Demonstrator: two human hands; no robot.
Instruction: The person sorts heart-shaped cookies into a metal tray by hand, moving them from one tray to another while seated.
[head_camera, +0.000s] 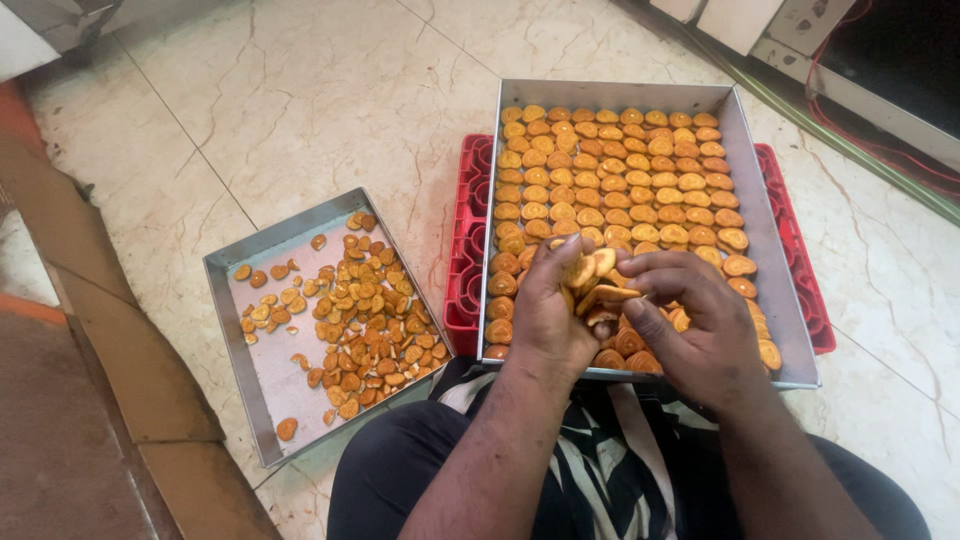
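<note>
Metal trays: two. Red crate: one. Hands: two.

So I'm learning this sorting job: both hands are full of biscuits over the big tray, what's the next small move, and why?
Probably swing the left hand toward the small tray and drop its biscuits there: it already holds a loose pile, while the big tray keeps neat rows.

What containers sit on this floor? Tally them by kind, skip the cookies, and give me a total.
Metal trays: 2, the large tray of neatly rowed cookies under the left hand and right hand, and the small tray of loose cookies beside it.
Red plastic crates: 1, the crate under the large tray.
Total: 3
</note>
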